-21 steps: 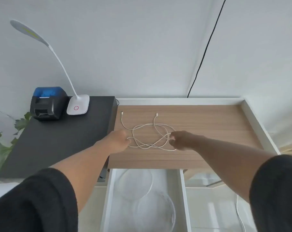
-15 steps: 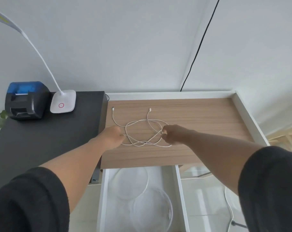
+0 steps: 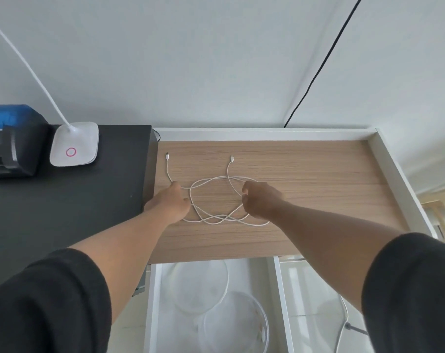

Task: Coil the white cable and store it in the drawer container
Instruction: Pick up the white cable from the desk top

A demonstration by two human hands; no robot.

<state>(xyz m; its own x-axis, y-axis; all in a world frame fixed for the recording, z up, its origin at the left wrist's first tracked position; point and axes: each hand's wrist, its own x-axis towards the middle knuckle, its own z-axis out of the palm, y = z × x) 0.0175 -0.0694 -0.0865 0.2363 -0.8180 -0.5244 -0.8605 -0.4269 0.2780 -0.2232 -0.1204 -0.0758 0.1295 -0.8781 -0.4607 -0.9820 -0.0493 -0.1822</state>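
Observation:
A thin white cable (image 3: 216, 217) lies in loose, crossing loops on the wooden desktop (image 3: 305, 171), its two plug ends pointing toward the wall. My left hand (image 3: 171, 203) rests on the left side of the loops, fingers curled down onto the cable. My right hand (image 3: 260, 201) sits at the right side with thumb and fingers pinched around a strand. Below the desk's front edge an open white drawer (image 3: 153, 301) holds a round clear container (image 3: 235, 324) and a clear round lid (image 3: 199, 286).
A black side table (image 3: 76, 200) on the left carries a white lamp base (image 3: 75, 143) and a black and blue printer (image 3: 12, 141). A black cord (image 3: 318, 70) runs down the wall. White raised rims border the desk's back and right sides.
The view has shifted so the desk sits lower and more to the right. Both hands stay at the cable loops; the right hand has lifted slightly and closed on a strand.

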